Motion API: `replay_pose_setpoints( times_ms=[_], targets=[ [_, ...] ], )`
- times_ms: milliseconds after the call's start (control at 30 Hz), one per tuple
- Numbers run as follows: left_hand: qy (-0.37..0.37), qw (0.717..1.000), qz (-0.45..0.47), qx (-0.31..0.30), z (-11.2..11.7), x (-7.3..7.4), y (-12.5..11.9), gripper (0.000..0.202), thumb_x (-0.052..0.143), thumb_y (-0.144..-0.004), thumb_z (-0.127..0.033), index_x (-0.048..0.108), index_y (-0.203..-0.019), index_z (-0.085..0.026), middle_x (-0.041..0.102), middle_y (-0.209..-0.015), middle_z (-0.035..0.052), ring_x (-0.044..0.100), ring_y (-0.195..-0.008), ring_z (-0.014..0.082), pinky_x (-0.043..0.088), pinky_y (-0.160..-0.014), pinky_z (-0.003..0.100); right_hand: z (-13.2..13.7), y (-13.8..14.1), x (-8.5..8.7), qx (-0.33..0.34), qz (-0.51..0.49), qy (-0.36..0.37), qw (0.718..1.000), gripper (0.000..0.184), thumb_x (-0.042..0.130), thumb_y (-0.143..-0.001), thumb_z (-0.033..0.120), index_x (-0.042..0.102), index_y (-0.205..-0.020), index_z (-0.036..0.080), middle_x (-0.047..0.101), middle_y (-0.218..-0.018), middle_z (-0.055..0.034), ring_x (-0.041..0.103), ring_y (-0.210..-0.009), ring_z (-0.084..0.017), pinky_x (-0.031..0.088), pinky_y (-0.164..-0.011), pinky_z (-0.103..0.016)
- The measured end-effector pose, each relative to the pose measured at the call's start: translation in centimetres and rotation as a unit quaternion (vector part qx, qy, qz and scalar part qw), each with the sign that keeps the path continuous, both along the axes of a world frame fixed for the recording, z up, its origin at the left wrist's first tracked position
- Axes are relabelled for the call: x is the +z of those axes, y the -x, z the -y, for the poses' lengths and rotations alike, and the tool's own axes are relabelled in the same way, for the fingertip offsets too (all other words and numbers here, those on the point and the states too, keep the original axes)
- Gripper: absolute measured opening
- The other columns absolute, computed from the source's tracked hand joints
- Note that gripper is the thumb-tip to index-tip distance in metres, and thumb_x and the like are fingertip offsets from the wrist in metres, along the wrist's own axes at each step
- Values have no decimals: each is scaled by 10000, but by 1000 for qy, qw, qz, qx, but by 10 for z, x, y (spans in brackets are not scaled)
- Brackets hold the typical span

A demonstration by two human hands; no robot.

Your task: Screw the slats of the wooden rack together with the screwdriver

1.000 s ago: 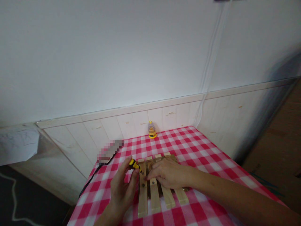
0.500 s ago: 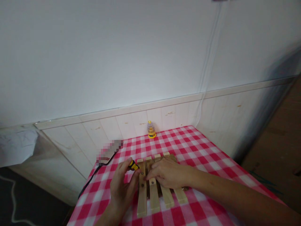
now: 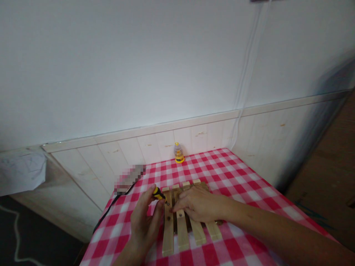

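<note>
My left hand (image 3: 145, 218) is closed on a small yellow-and-black screwdriver (image 3: 158, 193) between thumb and fingers. Its tip points down at a screw on the leftmost slat of a slatted wooden piece (image 3: 168, 236). Several pale slats lie side by side across a darker brown wooden base (image 3: 204, 186), and dark screw heads show on the two left slats. Laid over the middle slats, my right hand (image 3: 198, 203) holds the piece against the table with bent fingers. Its index fingertip is close to the leftmost slat; the other fingertips are partly hidden.
A red-and-white checked cloth (image 3: 235, 199) covers the table. At its back edge stands a clear, yellow-based container (image 3: 179, 153) near the panelled wall (image 3: 194, 136). A blurred-out flat object (image 3: 130, 180) with a black strap (image 3: 107, 212) lies at the left edge.
The screwdriver handle has shifted or turned slightly in my left fingers. My right hand and the wooden piece keep their places.
</note>
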State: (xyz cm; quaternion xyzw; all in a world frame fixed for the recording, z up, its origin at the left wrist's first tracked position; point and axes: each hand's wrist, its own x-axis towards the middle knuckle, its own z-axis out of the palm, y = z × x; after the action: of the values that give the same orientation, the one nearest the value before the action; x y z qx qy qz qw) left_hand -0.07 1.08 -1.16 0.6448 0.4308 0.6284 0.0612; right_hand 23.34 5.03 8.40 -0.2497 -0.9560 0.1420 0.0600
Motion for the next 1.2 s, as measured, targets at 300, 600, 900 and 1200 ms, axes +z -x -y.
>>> replay_pose_setpoints(
  times_ms=[300,600,900,1200],
  targets=[
    [-46,998,-38,11,-4,0,1,462,748,-963,-212,637,-1410,-246,756,-1202,98,775,-973,202,689,-840,347,-1,1,-2,0,-2,-8,1000,448,523,-950,104,805,-1247,286,839,-1132,-43,763,-1061,-220,511,-858,-316],
    [-21,1000,-10,9,-4,0,0,413,763,-959,-280,664,-1357,-237,760,-1151,90,770,-924,206,687,-796,346,-2,1,-1,12,3,4,1000,535,522,-900,72,788,-1304,301,838,-1178,-44,762,-1098,-231,526,-888,-326],
    [9,999,28,-14,0,1,-3,431,737,-978,-291,634,-1393,-235,743,-1206,110,774,-961,213,690,-817,348,-2,2,0,14,-9,20,1000,494,502,-925,63,795,-1293,215,834,-1191,-76,764,-1128,-261,546,-936,-369],
    [27,998,36,-43,3,2,-4,441,674,-1019,-233,581,-1450,-247,756,-1182,97,772,-1005,205,669,-846,323,-4,1,-5,18,-9,16,1000,498,504,-913,62,798,-1278,231,836,-1187,-57,764,-1117,-236,540,-920,-323]
  ],
)
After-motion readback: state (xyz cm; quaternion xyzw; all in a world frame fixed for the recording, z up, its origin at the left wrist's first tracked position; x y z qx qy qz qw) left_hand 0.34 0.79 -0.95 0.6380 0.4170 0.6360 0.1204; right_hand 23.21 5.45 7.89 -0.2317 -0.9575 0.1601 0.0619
